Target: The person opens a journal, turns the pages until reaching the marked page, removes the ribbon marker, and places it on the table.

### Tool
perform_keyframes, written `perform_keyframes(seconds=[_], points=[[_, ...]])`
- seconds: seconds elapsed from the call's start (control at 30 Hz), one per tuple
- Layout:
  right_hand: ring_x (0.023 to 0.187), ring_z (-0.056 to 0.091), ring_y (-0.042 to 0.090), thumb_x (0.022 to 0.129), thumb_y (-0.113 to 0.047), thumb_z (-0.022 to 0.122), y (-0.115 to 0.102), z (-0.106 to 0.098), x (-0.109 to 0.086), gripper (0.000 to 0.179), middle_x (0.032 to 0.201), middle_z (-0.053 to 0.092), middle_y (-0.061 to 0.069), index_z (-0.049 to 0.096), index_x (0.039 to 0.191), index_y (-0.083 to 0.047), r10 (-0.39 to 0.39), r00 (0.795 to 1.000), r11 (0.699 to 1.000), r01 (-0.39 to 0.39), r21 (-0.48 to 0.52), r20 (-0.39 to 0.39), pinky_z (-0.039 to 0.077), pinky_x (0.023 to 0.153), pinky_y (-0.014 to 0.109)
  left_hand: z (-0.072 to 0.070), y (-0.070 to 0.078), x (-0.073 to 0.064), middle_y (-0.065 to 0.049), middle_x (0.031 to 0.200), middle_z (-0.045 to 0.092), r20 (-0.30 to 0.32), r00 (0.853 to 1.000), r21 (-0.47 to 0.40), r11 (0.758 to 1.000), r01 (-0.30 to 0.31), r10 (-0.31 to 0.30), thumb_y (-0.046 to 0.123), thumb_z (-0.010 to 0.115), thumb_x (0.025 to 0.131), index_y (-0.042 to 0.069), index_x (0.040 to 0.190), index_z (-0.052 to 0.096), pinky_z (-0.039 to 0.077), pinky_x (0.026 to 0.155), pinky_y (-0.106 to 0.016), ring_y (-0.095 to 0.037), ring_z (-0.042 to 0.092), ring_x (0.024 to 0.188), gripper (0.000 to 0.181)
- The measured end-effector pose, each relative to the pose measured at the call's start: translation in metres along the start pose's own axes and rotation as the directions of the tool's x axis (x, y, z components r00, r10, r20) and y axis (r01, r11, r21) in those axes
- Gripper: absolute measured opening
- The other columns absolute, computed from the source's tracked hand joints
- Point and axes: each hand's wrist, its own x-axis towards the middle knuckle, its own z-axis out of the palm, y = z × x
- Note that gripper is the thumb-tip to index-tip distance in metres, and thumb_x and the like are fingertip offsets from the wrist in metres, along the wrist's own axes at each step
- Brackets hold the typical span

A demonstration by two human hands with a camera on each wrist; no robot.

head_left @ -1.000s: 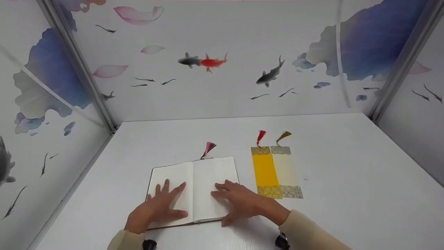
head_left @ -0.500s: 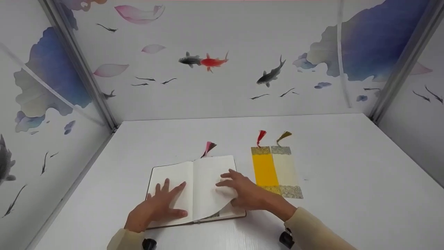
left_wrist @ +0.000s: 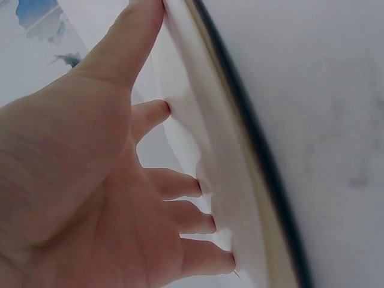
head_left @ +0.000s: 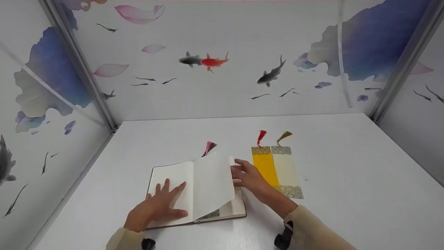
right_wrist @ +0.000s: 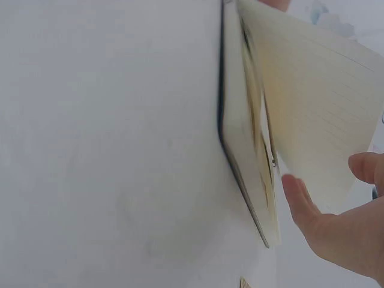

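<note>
An open notebook [head_left: 173,170] with blank pages lies on the table. My left hand [head_left: 159,205] rests spread on its left page, fingertips pressing the paper in the left wrist view. My right hand [head_left: 251,178] is at the outer edge of a raised right-hand page [head_left: 215,187]. In the right wrist view the thumb [right_wrist: 298,201] stands apart from the fingers by the lifted leaf. Under that leaf shows the grey patterned end of a bookmark [head_left: 211,215], most of it hidden. A pink and dark tassel [head_left: 209,148] sticks out past the notebook's top edge.
Right of the notebook lie a yellow bookmark [head_left: 265,166] with a red tassel and a cream bookmark [head_left: 285,170] with an olive tassel, side by side. Walls printed with fish and petals surround the white table [head_left: 347,166] at the back and sides.
My right hand has moved from lying on the right page to that page's outer edge, and the leaf has risen, uncovering the bookmark's end. The left hand has stayed put.
</note>
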Motion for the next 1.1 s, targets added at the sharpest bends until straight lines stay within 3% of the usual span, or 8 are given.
perform_keyframes(seconds=[0.13,0.23,0.33,0.53,0.67,0.77,0.87,1.1], points=[[0.133,0.056,0.032,0.105,-0.043,0.049,-0.005,0.001,-0.001,0.068,0.153,0.046,0.018,0.029,0.156,-0.003,0.076,0.989,0.986,-0.094,0.140,0.127,0.049,0.109,0.043,-0.002,-0.001,-0.002,-0.037,0.163,0.002,0.006,1.000,0.002,1.000,-0.010,0.009,0.064,0.073,0.079,0.021,0.160,0.025,0.010,0.110,-0.082,-0.063,0.002,0.147,0.103],[0.135,0.053,0.030,0.107,-0.042,0.043,-0.010,0.004,-0.001,0.062,0.153,0.046,0.017,0.033,0.155,-0.003,0.054,0.976,0.977,-0.096,0.193,0.212,0.044,0.114,0.044,-0.003,-0.002,-0.003,-0.038,0.162,0.003,0.003,0.999,-0.002,0.999,-0.032,0.032,0.066,0.072,0.079,0.020,0.159,0.025,0.011,0.109,-0.083,-0.064,0.003,0.146,0.104],[0.130,0.056,0.026,0.109,-0.037,0.040,-0.014,0.009,0.000,0.054,0.149,0.050,0.015,0.040,0.152,-0.005,-0.004,0.961,0.976,-0.057,0.211,0.276,0.046,0.112,0.042,-0.004,-0.004,-0.004,-0.040,0.161,0.007,-0.011,0.998,-0.001,0.998,-0.061,0.061,0.066,0.071,0.081,0.017,0.159,0.027,0.014,0.108,-0.083,-0.066,0.006,0.145,0.102],[0.129,0.058,0.027,0.108,-0.033,0.043,-0.017,0.029,0.000,0.046,0.148,0.054,0.011,0.050,0.148,-0.012,-0.109,0.935,0.994,0.109,0.019,0.336,0.053,0.103,0.041,-0.003,-0.010,-0.009,-0.037,0.161,0.015,-0.058,0.997,-0.076,0.995,-0.060,0.056,0.053,0.068,0.090,0.013,0.154,0.040,0.015,0.112,-0.079,-0.062,0.010,0.147,0.081],[0.137,0.051,0.032,0.108,-0.024,0.043,-0.015,0.039,-0.002,0.040,0.148,0.054,0.011,0.052,0.146,-0.013,-0.155,0.921,0.964,0.220,-0.151,0.357,0.045,0.112,0.050,-0.004,-0.015,-0.013,-0.030,0.161,0.027,-0.117,0.992,-0.153,0.987,-0.057,0.039,0.047,0.060,0.097,0.009,0.149,0.048,0.020,0.117,-0.071,-0.054,0.019,0.149,0.066],[0.142,0.045,0.033,0.107,-0.019,0.046,-0.015,0.043,-0.005,0.040,0.150,0.052,0.010,0.052,0.147,-0.015,-0.187,0.910,0.916,0.297,-0.268,0.369,0.038,0.116,0.055,-0.006,-0.019,-0.018,-0.027,0.160,0.033,-0.161,0.986,-0.239,0.968,-0.083,0.045,0.049,0.045,0.104,0.005,0.150,0.044,0.021,0.120,-0.065,-0.049,0.024,0.150,0.064],[0.144,0.041,0.033,0.105,-0.014,0.049,-0.016,0.048,-0.006,0.043,0.153,0.049,0.010,0.050,0.149,-0.016,-0.213,0.892,0.846,0.373,-0.381,0.399,0.034,0.118,0.055,-0.010,-0.024,-0.025,-0.025,0.161,0.030,-0.206,0.978,-0.328,0.938,-0.113,0.045,0.049,0.031,0.108,0.001,0.154,0.035,0.017,0.123,-0.062,-0.045,0.021,0.152,0.066],[0.149,0.034,0.036,0.103,-0.013,0.055,-0.019,0.063,-0.007,0.047,0.152,0.050,0.008,0.049,0.149,-0.019,-0.215,0.854,0.617,0.495,-0.611,0.474,0.029,0.120,0.061,-0.021,-0.033,-0.038,-0.021,0.168,0.010,-0.294,0.956,-0.397,0.907,-0.138,0.017,0.049,0.014,0.109,0.005,0.161,0.013,0.006,0.125,-0.059,-0.041,0.007,0.155,0.068]])
